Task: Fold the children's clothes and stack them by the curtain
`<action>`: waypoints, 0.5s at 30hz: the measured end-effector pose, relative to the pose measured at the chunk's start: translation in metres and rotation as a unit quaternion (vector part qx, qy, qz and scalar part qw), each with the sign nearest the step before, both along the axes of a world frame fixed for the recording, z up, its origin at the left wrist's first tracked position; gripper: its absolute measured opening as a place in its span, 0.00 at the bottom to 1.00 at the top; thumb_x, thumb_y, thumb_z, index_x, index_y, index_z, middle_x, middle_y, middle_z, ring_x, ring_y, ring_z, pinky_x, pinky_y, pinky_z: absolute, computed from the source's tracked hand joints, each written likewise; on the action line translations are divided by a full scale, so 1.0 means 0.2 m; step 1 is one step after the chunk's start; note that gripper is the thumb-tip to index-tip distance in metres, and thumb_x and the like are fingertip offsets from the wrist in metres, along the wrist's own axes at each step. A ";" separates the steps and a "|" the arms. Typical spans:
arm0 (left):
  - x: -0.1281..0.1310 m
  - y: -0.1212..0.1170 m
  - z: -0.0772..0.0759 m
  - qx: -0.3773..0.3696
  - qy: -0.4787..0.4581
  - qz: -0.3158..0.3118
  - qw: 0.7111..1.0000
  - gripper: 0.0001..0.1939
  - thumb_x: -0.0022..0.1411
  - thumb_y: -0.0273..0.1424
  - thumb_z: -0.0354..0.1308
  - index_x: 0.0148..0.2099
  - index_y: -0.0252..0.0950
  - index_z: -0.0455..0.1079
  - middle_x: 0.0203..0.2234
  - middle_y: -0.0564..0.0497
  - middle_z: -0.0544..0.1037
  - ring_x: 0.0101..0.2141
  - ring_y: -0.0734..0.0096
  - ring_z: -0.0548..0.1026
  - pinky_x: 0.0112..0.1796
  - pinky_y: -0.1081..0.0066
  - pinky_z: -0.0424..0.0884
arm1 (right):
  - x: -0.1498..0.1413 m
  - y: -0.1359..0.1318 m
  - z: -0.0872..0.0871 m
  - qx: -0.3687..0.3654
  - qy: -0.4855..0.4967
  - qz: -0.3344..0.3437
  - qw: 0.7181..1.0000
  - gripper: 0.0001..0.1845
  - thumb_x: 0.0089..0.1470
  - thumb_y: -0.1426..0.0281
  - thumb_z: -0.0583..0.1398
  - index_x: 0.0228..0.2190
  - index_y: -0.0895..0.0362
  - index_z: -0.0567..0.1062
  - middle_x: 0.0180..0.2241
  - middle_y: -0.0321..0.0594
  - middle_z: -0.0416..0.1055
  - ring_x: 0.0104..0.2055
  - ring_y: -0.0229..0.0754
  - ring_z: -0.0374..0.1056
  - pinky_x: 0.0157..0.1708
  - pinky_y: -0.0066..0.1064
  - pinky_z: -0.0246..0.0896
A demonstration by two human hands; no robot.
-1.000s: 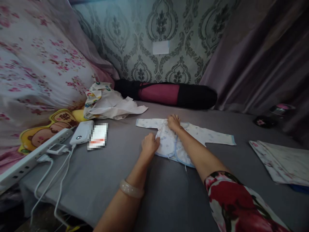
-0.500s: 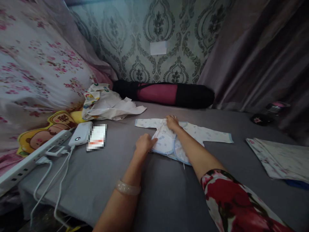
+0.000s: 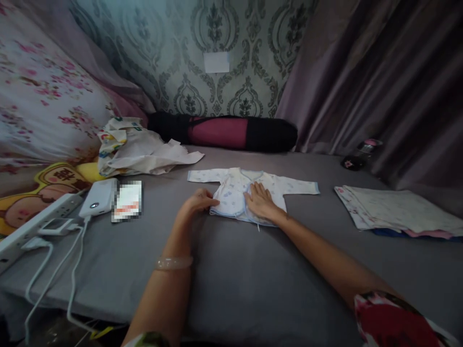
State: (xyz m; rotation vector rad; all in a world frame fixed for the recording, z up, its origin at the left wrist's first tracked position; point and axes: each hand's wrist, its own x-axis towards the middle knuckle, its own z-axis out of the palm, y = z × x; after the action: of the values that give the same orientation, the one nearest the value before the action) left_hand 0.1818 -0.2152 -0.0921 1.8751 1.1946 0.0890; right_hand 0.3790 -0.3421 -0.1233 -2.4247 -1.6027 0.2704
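A small white baby shirt (image 3: pixel 231 195) with pale blue trim and a faint blue print lies front up on the grey sheet, both sleeves stretched out sideways. At its lower left corner my left hand (image 3: pixel 198 200) has its fingers closed on the hem, a translucent bangle on the wrist. My right hand (image 3: pixel 261 201) lies flat on the middle of the shirt front, fingers stretched out and pressing the cloth. A thin white tie pokes out below the lower hem. Part of the shirt's right front is hidden under my right hand and wrist.
Folded cloths (image 3: pixel 394 209) lie at the right. A black and dark red long bag (image 3: pixel 220 132) rests along the wall. Crumpled cloth (image 3: pixel 144 154), a power bank (image 3: pixel 98 197), a blurred-out flat item (image 3: pixel 127 201) and a power strip (image 3: pixel 43 224) with cables are at left.
My right hand has moved from the shirt's neckline down to its front and flattened there. My left hand stays at the lower left corner. The view has shifted to the right.
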 end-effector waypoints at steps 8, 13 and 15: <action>0.00 0.00 -0.02 0.097 0.050 0.021 0.994 0.10 0.51 0.31 0.62 0.34 0.32 0.67 0.22 0.53 0.71 0.26 0.71 0.70 0.25 0.75 0.61 | -0.10 -0.04 -0.01 0.014 -0.042 -0.011 0.999 0.38 0.62 0.53 0.42 0.64 0.65 0.51 0.67 0.55 0.39 0.68 0.55 0.34 0.62 0.51 0.29; 0.06 -0.08 0.00 0.269 -0.018 -0.038 0.962 0.10 0.57 0.34 0.56 0.39 0.34 0.70 0.31 0.48 0.75 0.32 0.69 0.71 0.32 0.73 0.62 | -0.03 -0.04 0.04 -0.009 0.056 0.013 0.998 0.34 0.64 0.56 0.38 0.64 0.61 0.52 0.67 0.50 0.38 0.69 0.51 0.32 0.63 0.52 0.28; 0.10 -0.13 -0.01 0.247 -0.061 -0.128 0.958 0.08 0.57 0.34 0.56 0.35 0.34 0.71 0.29 0.50 0.75 0.30 0.71 0.71 0.31 0.74 0.62 | 0.02 -0.05 0.07 -0.005 0.110 0.022 0.994 0.32 0.64 0.59 0.37 0.64 0.59 0.51 0.67 0.46 0.41 0.69 0.46 0.34 0.64 0.48 0.31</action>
State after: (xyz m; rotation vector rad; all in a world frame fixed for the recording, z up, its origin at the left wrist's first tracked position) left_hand 0.2023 -0.2411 -0.0935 2.4061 0.8853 0.3845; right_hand 0.3823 -0.3521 -0.1103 -2.2761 -1.5615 0.5336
